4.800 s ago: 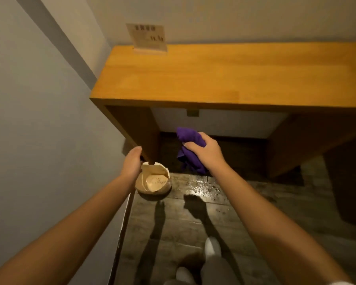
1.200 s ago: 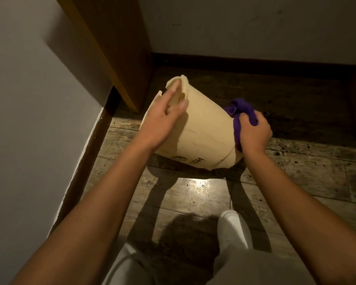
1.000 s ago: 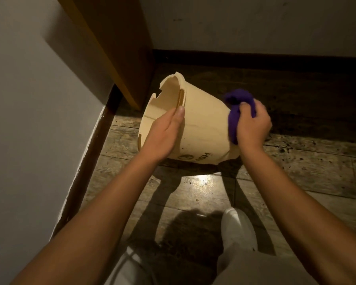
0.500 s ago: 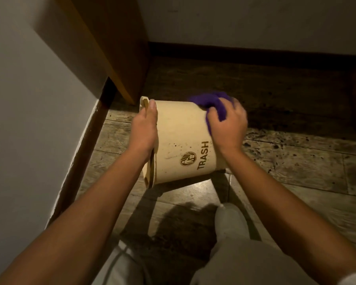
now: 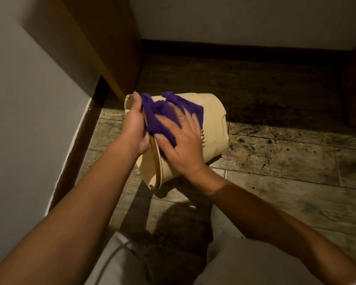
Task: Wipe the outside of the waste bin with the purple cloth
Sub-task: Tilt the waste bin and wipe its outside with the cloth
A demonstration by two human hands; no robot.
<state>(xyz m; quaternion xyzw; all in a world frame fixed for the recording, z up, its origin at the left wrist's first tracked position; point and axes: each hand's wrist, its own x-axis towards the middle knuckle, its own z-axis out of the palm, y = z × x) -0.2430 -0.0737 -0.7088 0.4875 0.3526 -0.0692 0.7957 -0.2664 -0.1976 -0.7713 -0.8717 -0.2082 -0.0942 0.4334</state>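
Head view: waste bin (image 5: pixel 214 128) tipped above the floor (image 5: pixel 275 171), left hand (image 5: pixel 135 128) clamped on its rim, right hand (image 5: pixel 183 145) spread flat pressing the purple cloth (image 5: pixel 160 116); hard pressure could twist the rim loose.

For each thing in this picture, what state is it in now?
waste bin: tipped on its side, mouth toward the person.
purple cloth: crumpled, pressed on the bin's side.
left hand: gripping the bin's rim.
right hand: fingers spread flat on the cloth.
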